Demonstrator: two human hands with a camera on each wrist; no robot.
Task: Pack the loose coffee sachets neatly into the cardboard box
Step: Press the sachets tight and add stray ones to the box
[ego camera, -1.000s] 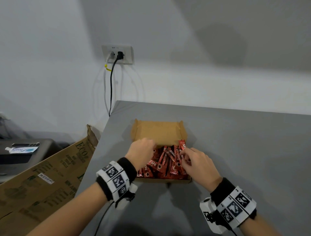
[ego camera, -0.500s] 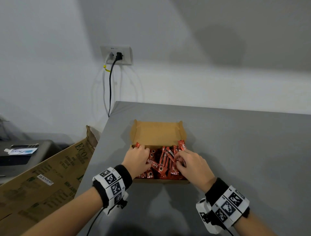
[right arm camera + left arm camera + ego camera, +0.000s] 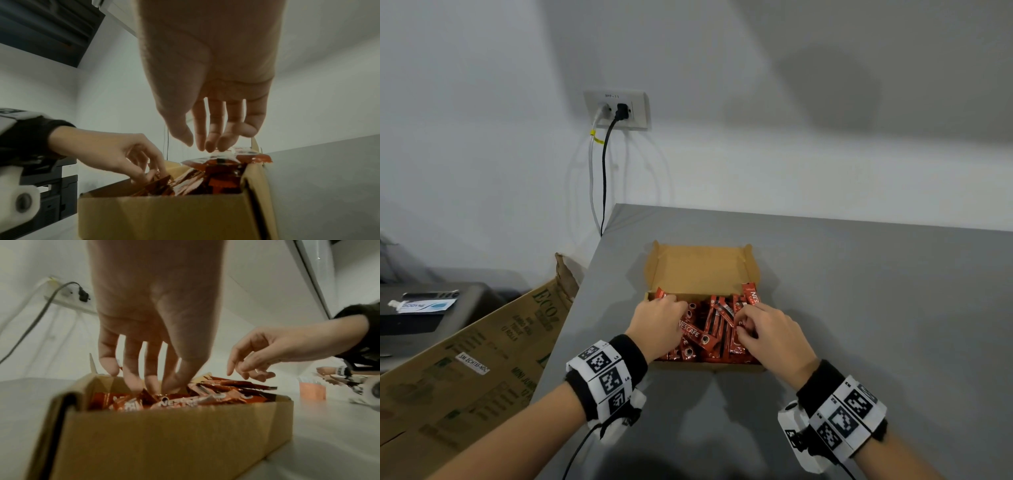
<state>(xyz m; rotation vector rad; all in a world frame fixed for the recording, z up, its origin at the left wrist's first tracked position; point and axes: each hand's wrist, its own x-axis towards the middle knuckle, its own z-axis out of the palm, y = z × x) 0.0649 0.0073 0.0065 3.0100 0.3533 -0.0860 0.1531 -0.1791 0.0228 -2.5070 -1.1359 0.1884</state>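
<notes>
An open cardboard box (image 3: 698, 270) (image 3: 164, 434) (image 3: 160, 214) lies on the grey table (image 3: 859, 308), its lid folded back. Several red coffee sachets (image 3: 709, 329) (image 3: 226, 395) (image 3: 222, 178) lie jumbled inside; one sachet (image 3: 751, 296) sticks up at the far right corner. My left hand (image 3: 657, 322) (image 3: 156, 382) (image 3: 123, 154) reaches into the left side, its straight fingers pushed down among the sachets. My right hand (image 3: 767, 332) (image 3: 205, 142) (image 3: 251, 369) hovers over the right side, fingers loosely bent, fingertips touching the topmost sachet.
A large printed cardboard carton (image 3: 465, 359) leans against the table's left edge. Behind it stands a black printer (image 3: 421, 308). A wall socket (image 3: 616, 109) with two cables hangs above the table's far left corner.
My left hand has slid toward the near left of the box and sunk into the sachets. My right hand stays over the right side, shifting only slightly.
</notes>
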